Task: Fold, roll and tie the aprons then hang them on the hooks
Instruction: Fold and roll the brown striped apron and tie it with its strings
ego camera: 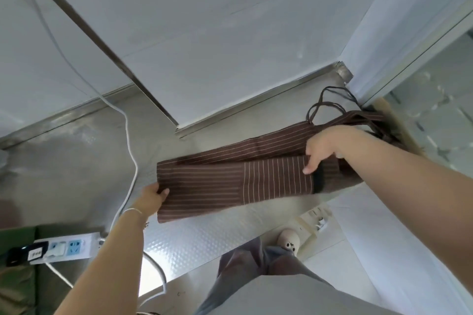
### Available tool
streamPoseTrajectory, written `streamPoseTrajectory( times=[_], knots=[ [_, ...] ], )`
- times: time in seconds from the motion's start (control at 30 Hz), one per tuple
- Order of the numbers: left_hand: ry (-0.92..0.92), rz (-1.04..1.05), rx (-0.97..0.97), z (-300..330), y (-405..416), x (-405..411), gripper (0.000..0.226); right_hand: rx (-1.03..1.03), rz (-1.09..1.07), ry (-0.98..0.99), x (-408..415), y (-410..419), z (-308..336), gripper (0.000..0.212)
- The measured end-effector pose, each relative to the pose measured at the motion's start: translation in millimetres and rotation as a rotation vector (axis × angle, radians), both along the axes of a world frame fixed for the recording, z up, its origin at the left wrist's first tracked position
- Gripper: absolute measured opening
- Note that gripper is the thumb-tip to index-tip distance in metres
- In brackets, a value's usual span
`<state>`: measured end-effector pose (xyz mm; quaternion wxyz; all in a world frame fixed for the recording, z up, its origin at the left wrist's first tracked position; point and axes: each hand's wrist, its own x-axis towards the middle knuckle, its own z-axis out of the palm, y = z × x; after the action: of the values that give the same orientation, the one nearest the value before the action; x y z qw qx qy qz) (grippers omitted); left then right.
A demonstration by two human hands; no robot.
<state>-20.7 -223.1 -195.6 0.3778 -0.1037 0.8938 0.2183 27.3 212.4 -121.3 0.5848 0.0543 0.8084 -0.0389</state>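
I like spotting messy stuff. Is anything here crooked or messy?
A little. The apron lies slanted, folded but not yet rolled, and its strings trail loose past its far end. A white cable snakes across the surface. Nothing looks spilled or torn.

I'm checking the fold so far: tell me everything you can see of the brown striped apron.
The brown striped apron looks like thin woven cloth with pale pinstripes, folded into a long band on the metal surface. Stripes on one panel run crosswise. Dark ties loop loose at its far end. The left hand pinches the near end; the right hand presses fingers on top.
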Motion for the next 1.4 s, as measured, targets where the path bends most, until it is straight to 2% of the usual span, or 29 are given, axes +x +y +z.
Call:
streamPoseTrajectory(
  times=[0.07,0.17,0.27,0.33,0.47,0.83,0.9,0.93,1.0,1.03,1.1,1.17,1.23,1.33,1.4],
  knots=[
    [0.129,0.139,0.041,1,5,-1,0.039,-0.055,-0.077,0.162,-9,3,0,0.077],
    [0.176,0.309,0.061,-4,15,5,0.038,-0.098,-0.172,0.345,-6,0,-18,0.067],
    [0.198,0.398,0.041,-5,21,8,0.035,-0.068,-0.138,0.53,-4,-2,-34,0.046],
    [0.234,0.415,0.025,-5,23,12,0.033,-0.024,-0.079,0.596,-10,-6,-38,0.04],
    [0.317,0.388,-0.05,-3,23,21,0.032,0.058,0.012,0.613,-24,-20,-43,0.038],
    [0.36,0.407,-0.153,-2,26,17,0.022,0.183,0.033,0.596,-39,-31,-57,0.037],
    [0.457,0.397,-0.206,-3,34,22,0.02,0.205,0.031,0.595,-39,-34,-62,0.038],
    [0.577,0.32,-0.268,-6,42,26,0.023,0.216,0.023,0.599,-38,-35,-63,0.038],
    [0.792,-0.021,-0.29,-8,69,36,0.039,0.236,0.017,0.616,-35,-35,-65,0.038],
    [0.793,-0.266,-0.228,-6,89,41,0.048,0.242,0.02,0.625,-33,-36,-66,0.038],
    [0.624,-0.742,-0.11,-3,137,51,0.058,0.256,0.041,0.634,-26,-39,-65,0.038],
    [0.479,-1.033,-0.087,-8,175,66,0.059,0.232,0.058,0.658,-18,-50,-66,0.037],
    [0.368,-1.116,-0.101,-17,196,79,0.06,0.186,0.03,0.691,-3,-62,-65,0.038],
    [0.273,-1.091,-0.182,-29,198,84,0.067,0.075,-0.021,0.723,17,-59,-69,0.045],
    [0.267,-1.092,-0.204,-30,194,83,0.069,-0.02,-0.015,0.605,24,-41,-63,0.049]
  ],
)
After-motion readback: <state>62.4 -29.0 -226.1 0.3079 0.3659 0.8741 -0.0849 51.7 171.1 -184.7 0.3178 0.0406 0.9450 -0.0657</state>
